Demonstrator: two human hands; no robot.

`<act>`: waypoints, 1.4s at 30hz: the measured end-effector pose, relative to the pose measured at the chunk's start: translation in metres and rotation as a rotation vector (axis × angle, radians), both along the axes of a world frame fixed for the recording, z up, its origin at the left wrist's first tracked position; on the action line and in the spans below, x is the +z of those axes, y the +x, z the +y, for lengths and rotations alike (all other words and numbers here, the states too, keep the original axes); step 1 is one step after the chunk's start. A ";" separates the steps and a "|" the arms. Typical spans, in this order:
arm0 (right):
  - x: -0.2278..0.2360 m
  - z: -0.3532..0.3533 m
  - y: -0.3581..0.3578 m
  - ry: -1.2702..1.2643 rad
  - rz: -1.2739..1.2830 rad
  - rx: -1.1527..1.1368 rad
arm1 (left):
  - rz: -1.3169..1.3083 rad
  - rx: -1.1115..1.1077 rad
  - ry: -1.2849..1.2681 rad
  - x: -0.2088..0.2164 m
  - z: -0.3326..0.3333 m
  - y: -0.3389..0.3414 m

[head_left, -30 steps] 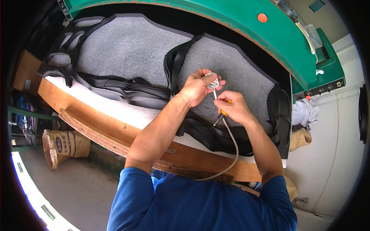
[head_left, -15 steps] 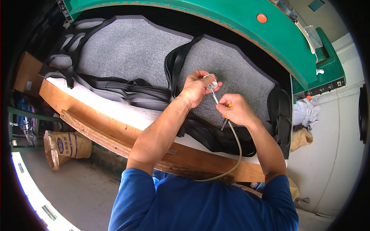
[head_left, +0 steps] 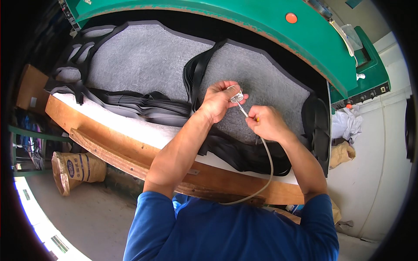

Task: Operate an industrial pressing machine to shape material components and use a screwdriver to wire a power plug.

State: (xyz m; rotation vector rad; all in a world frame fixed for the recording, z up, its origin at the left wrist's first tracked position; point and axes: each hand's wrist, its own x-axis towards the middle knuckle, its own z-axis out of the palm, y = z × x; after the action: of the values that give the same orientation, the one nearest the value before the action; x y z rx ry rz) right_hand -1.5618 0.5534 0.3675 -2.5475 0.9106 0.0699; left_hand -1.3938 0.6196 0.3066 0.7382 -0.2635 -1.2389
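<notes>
Between the fingertips and thumb of my left hand (head_left: 220, 101) is a small whitish, partly clear electrical fitting (head_left: 236, 96). From its lower end a pale cable (head_left: 243, 109) runs to my right hand (head_left: 266, 123), whose thumb and fingers are pinched on it. The cable (head_left: 271, 167) shows again below that hand and curves down toward my body. A bit of yellow, perhaps a tool handle, shows at the right fingers; its kind is hidden. Both hands are above grey fabric-like panels (head_left: 244, 65) with black edging, stacked on the table.
A green machine (head_left: 261, 19) with an orange-red button (head_left: 291, 18) spans the far side. The table has a wooden front edge (head_left: 117, 145). Black cut strips (head_left: 143, 106) lie piled along the panels. A brown paper sack (head_left: 80, 170) stands at lower left, white bags (head_left: 346, 123) at right.
The fitting has turned slightly in my left hand. My right hand is tilted a little, and the thin dark end that stuck out below it has mostly gone from sight.
</notes>
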 end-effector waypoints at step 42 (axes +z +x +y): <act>0.007 -0.005 -0.002 0.443 -0.125 -0.111 | -0.031 -0.232 -0.223 0.005 0.010 0.010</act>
State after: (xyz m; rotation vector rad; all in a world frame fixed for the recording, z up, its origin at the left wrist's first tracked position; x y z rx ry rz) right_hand -1.5640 0.5487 0.3748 -2.0672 0.8742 0.0689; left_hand -1.3842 0.6298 0.3118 0.5449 -0.5155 -1.3906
